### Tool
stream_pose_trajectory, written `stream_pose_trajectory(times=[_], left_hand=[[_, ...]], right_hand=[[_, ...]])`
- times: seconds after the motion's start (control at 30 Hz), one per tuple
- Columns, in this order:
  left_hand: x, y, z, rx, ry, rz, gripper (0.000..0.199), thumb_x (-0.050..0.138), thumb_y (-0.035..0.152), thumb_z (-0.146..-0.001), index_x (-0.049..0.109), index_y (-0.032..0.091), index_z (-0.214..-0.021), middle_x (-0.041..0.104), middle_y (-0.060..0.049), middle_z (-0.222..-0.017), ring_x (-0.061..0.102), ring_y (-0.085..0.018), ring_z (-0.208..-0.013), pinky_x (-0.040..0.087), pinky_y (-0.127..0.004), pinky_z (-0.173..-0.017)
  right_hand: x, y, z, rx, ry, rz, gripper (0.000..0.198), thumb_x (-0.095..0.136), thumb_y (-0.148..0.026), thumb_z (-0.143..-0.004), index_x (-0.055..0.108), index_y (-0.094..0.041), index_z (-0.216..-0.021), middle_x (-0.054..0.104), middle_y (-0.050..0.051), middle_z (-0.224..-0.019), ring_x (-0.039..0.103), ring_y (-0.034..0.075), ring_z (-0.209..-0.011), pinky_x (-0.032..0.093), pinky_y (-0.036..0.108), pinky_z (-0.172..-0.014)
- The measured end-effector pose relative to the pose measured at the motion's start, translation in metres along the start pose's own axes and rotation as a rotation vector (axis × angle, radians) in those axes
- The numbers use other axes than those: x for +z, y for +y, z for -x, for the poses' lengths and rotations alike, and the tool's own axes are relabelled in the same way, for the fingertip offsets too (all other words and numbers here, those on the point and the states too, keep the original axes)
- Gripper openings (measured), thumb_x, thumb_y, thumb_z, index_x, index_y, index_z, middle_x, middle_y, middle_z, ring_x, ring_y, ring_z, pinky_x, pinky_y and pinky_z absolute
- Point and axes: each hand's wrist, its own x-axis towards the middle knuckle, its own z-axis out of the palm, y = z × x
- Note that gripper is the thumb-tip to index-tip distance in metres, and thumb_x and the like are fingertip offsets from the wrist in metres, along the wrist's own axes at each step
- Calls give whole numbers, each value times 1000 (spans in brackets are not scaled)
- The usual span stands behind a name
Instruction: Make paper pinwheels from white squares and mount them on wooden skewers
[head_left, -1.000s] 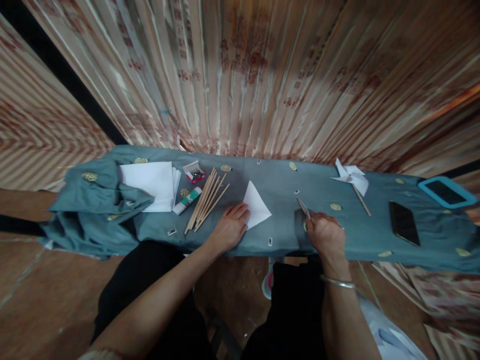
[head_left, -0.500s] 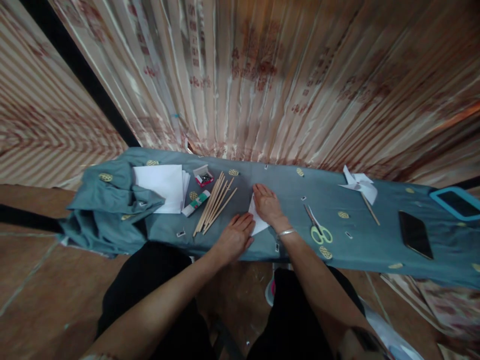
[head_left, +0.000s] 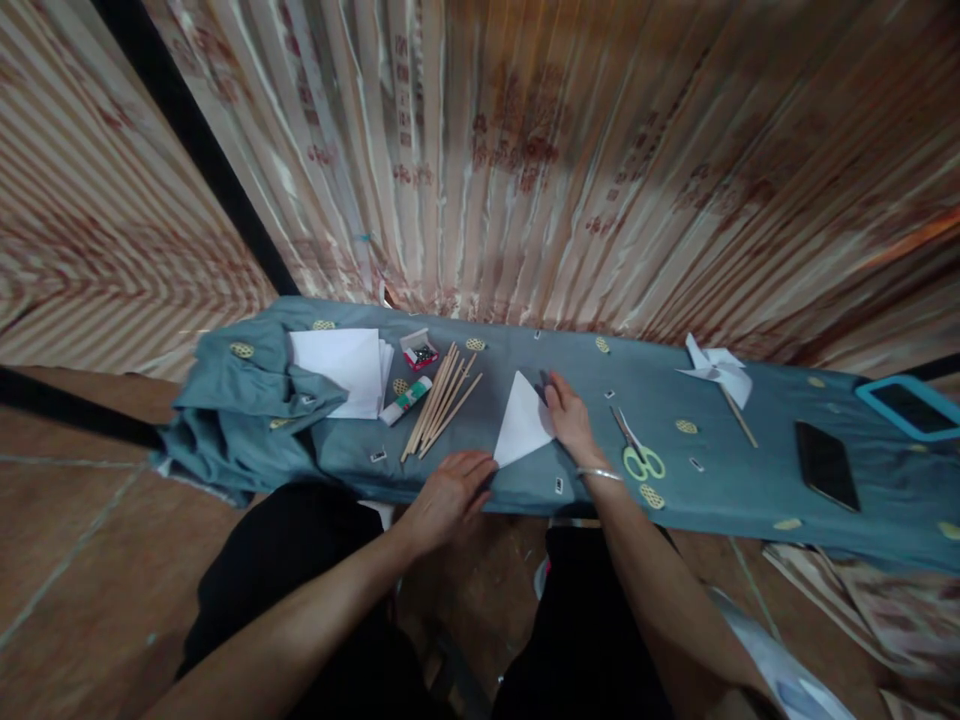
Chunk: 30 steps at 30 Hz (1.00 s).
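Both hands have shifted since half a second ago: the right hand (head_left: 570, 418), which lay flat over the folded paper (head_left: 523, 420), is now at its right edge, and the left hand (head_left: 450, 498) has slid to its lower left corner. The paper lies on the tablecloth (head_left: 510, 345) between them, a white triangle. The left fingers are close together and lightly bent, tips at that corner; the right fingers curl a little beside the edge. I cannot tell whether either hand pinches it.

The paper could skid or crease crookedly if one hand pulls before the other bears down, since the cloth beneath is soft and may bunch. The scissors (head_left: 641, 460) lie just beside the right wrist, so a careless sweep of that arm might knock them. A leftward slip could set the loose sticks (head_left: 441, 410) rolling.

As for writing, the curtain (head_left: 510, 200) carries dark red printed characters, too blurred to read. Small pale labels dot the cloth, and the green-and-white tube (head_left: 406, 400) may bear print, but nothing is legible and no brand shows.
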Motion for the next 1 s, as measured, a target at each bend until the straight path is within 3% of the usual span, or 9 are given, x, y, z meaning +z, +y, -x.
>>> stream_pose_trajectory(times=[0.17, 0.3, 0.37, 0.47, 0.53, 0.63, 0.8, 0.9, 1.0], left_hand=[[0, 0, -20, -129, 62, 88, 72, 68, 32, -82, 37, 15, -145, 43, -21, -149, 43, -32, -138, 37, -51, -112], [7, 6, -47, -186, 83, 120, 91, 75, 37, -74, 28, 16, -149, 38, -23, -152, 40, -37, -138, 34, -56, -111], [10, 8, -58, -193, 106, 148, 94, 75, 37, -73, 25, 16, -150, 39, -23, -152, 41, -37, -138, 34, -57, -111], [13, 7, -69, -213, 170, 242, 79, 64, 29, -80, 27, 15, -149, 42, -21, -150, 43, -33, -137, 34, -54, -112], [13, 4, -74, -259, 228, 343, 70, 54, 21, -83, 30, 13, -148, 46, -20, -148, 48, -30, -134, 37, -50, -112], [11, 0, -80, -400, 333, 527, 67, 53, 17, -81, 35, 13, -146, 60, -17, -133, 59, -27, -122, 41, -45, -108], [13, -3, -83, -567, 488, 892, 77, 61, 11, -72, 34, 18, -144, 68, -9, -116, 66, -22, -104, 50, -40, -98], [18, -2, -78, -592, 477, 1048, 86, 61, 12, -72, 22, 19, -148, 65, -10, -122, 66, -21, -102, 53, -40, -93], [14, -2, -69, -557, 459, 933, 98, 60, 12, -72, 6, 19, -153, 52, -16, -141, 62, -24, -114, 49, -45, -100]], right_hand=[[-14, -1, 41, 207, 125, -231, 46, 41, -40, -93, 65, -14, -122, 69, 15, -125, 62, 26, -117, 44, 44, -104], [-11, -14, 43, 306, 112, -576, 49, 48, -50, -89, 66, -15, -117, 74, 13, -112, 67, 26, -105, 50, 45, -96], [-10, -20, 41, 334, 87, -798, 55, 51, -56, -86, 63, -16, -122, 74, 13, -112, 69, 25, -97, 54, 43, -88], [-11, -26, 43, 321, 6, -1033, 60, 53, -59, -85, 56, -21, -131, 71, 13, -120, 71, 25, -97, 56, 45, -86], [-14, -28, 49, 227, -65, -923, 57, 50, -53, -87, 52, -22, -135, 68, 13, -126, 69, 25, -104, 55, 46, -92], [-20, -30, 63, -23, -178, -504, 54, 50, -34, -86, 50, -20, -138, 58, 15, -140, 57, 25, -126, 43, 47, -109], [-25, -36, 86, -293, -287, 5, 74, 54, -12, -74, 41, -14, -146, 36, 17, -156, 30, 30, -146, 30, 53, -117], [-24, -37, 89, -410, -219, 137, 61, 48, -6, -79, 50, -12, -140, 45, 18, -150, 36, 31, -143, 33, 52, -115], [-23, -36, 90, -499, -178, 203, 46, 43, -6, -86, 61, -11, -128, 61, 17, -134, 52, 29, -129, 41, 48, -110]])
